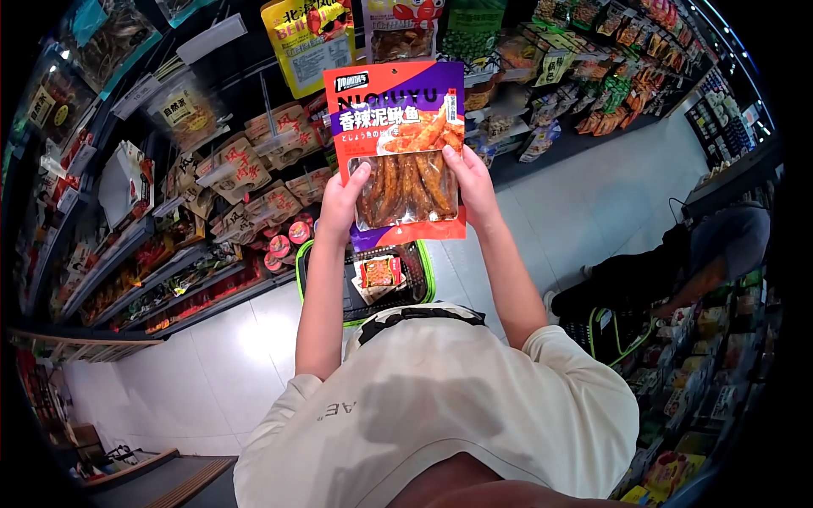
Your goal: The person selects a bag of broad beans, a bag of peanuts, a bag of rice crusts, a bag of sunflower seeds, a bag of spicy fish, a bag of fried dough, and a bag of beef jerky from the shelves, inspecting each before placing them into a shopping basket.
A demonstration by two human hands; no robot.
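Note:
A red and purple snack bag (405, 195) is held upright in front of me, its clear window showing brown dried fish. My left hand (341, 203) grips its left edge, thumb on the front. On the opposite edge, my right hand (472, 182) pinches the bag the same way, thumb near the printed food picture. The fingers of both hands are mostly hidden behind the bag. Below the bag, a black shopping basket with a green rim (430, 269) holds a red packet (380, 273).
Shelves of hanging snack bags (275, 135) rise ahead and to the left. A yellow bag (309, 46) hangs just behind the held one. At the right, another person (720, 245) bends by a green-handled basket (603, 330). Pale floor tiles (584, 203) run between the shelves.

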